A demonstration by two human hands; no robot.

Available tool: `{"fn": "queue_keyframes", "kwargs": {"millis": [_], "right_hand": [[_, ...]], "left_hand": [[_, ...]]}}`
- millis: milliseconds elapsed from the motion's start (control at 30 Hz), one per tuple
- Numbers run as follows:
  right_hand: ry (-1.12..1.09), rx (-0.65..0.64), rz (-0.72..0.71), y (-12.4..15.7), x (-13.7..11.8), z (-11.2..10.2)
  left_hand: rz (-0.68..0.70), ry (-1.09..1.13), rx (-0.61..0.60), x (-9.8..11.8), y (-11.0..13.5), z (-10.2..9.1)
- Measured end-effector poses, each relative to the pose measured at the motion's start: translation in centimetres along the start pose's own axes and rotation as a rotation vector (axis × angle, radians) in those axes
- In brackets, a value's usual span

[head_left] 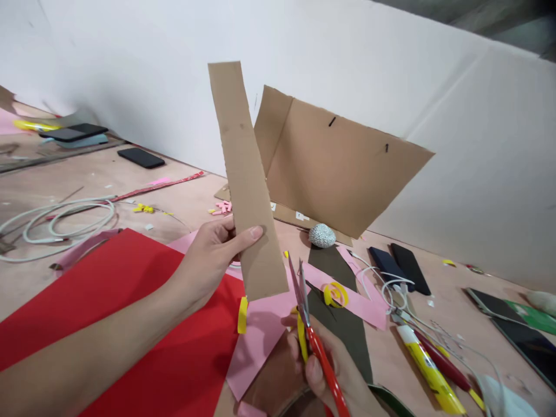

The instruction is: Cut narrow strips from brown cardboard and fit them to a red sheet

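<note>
Cardboard strip [249, 174]: raised before the standing cardboard panel [334, 168], top leaning left. Likely light, fairly stiff lengthwise, dry rather than slippery; a hard pinch could crease it. Best held by its flat faces near the lower end, where your left hand [217, 243] pinches it, thumb in front. Your right hand [332, 362] grips red-handled scissors [319, 347] and a yellow strip [301, 335]. Yellow tube [430, 370] carries marks, perhaps print, too small to read.
</note>
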State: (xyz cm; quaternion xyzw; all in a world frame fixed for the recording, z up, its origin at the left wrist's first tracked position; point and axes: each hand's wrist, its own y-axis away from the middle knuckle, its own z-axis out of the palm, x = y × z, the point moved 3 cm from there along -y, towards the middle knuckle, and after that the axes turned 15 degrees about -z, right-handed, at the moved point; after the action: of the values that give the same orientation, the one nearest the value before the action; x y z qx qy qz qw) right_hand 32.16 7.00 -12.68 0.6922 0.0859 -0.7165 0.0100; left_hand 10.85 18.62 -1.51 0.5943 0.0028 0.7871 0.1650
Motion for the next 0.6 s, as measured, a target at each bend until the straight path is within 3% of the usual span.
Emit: {"fn": "queue_keyframes", "kwargs": {"millis": [200,367,467,533,600], "right_hand": [[-0.004,-0.098,0.02,0.0,-1.4,1.7],[-0.033,-0.104,0.049,0.1,-3.2,2.8],[0.056,0.013,0.056,0.0,-5.7,0.4],[0.232,0.084,0.06,0.3,-7.4,-2.0],[0.477,0.03,0.106,1.0,-8.6,-3.8]], "left_hand": [[0.05,0.033,0.091,0.4,0.1,-0.1],[0.046,0.027,0.049,0.3,0.2,0.1],[0.101,0.06,0.087,0.8,0.1,-0.3],[0.131,0.094,0.145,1.1,-0.3,-1.0],[0.123,0.107,0.196,1.2,-0.7,-1.7]]}}
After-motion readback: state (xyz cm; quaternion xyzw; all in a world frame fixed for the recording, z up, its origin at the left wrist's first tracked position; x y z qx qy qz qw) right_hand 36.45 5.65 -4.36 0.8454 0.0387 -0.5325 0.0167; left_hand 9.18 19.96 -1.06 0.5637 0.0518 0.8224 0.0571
